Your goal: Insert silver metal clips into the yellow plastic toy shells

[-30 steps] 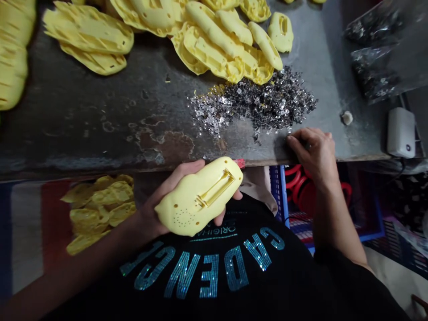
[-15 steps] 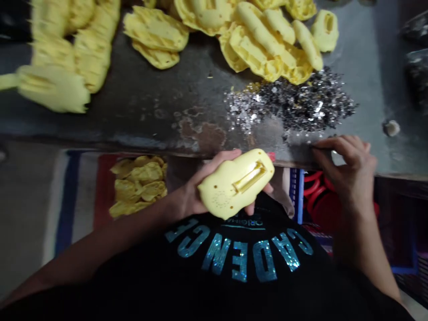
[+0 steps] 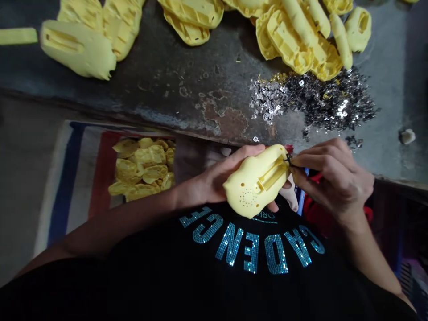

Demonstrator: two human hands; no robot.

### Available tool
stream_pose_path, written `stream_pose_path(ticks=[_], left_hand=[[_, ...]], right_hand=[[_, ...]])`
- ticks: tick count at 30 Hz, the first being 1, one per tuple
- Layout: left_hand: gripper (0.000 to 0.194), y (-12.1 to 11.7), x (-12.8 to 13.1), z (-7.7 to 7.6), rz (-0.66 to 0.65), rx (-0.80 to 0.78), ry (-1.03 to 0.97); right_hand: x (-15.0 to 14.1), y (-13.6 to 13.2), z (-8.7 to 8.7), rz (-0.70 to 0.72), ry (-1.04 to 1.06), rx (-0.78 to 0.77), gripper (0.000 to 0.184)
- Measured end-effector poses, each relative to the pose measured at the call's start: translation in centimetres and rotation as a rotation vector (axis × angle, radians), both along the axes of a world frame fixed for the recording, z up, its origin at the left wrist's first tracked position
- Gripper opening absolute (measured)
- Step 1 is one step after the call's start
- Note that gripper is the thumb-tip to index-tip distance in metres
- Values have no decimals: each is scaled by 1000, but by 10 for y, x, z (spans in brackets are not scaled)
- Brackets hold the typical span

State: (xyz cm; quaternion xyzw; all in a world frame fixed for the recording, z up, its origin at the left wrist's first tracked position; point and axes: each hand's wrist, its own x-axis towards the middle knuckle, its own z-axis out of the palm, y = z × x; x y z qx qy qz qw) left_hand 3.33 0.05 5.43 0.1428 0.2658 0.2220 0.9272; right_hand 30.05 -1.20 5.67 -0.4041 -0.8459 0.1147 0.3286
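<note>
My left hand [image 3: 217, 180] is closed around a yellow plastic shell [image 3: 249, 187] with a long rectangular slot, a few screw holes and a ring of tiny holes facing up. Between the thumb and fingers of my right hand [image 3: 334, 176] is a small dark metal contact piece [image 3: 288, 158], right at the upper right end of the slot. Whether it touches the shell I cannot tell. On the bench just beyond lies a heap of small shiny metal pieces [image 3: 334, 104], nearest my right hand.
More yellow shells [image 3: 294, 40] are piled along the back of the grey bench [image 3: 150, 98], with another shell [image 3: 78, 49] at left. Below the bench edge, a sack [image 3: 78, 178] holds several yellow parts [image 3: 147, 162]. A small whitish lump [image 3: 407, 136] sits at right.
My right hand has moved left from the bench edge to the shell, with a small metal piece in its fingertips. The shell stays in my left hand; the whole view has shifted.
</note>
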Motion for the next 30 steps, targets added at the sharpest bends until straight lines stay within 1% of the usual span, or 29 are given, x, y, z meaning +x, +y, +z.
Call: stream_pose_path(ticks=[2, 5, 7, 9, 12, 14, 17, 20, 22, 26, 28, 30], left_hand=[[57, -1, 0, 0, -24, 16, 7], [65, 0, 2, -11, -62, 37, -26], [71, 0, 4, -18, -53, 60, -20], [73, 0, 5, -22, -38, 83, 0], [74, -1, 6, -22, -13, 101, 3], [77, 1, 7, -20, -20, 97, -14], [89, 3, 10, -18, -39, 71, -60], [98, 4, 12, -18, -24, 52, -93], [97, 4, 12, -19, -24, 48, -123], [82, 4, 12, -24, -39, 32, -181], [84, 4, 11, -26, -37, 34, -194], [92, 3, 10, -27, -38, 60, -187]], right_hand=[[-2, -2, 3, 8, -48, 19, 27], [-4, -5, 8, 17, -100, 58, 32], [-6, -6, 10, 20, -143, 89, 36], [-8, -7, 10, 19, -188, 105, 40], [-8, -9, 9, 5, -215, 115, 43], [-7, -11, 8, -9, -201, 104, 46], [-6, -16, 4, -30, -165, 75, 48], [-5, -20, 1, -67, -144, 89, 45], [-5, -22, -2, -91, -141, 113, 43], [-7, -25, -5, -95, -151, 129, 47], [-8, -26, -5, -98, -147, 133, 47], [-9, -24, -4, -111, -111, 125, 45]])
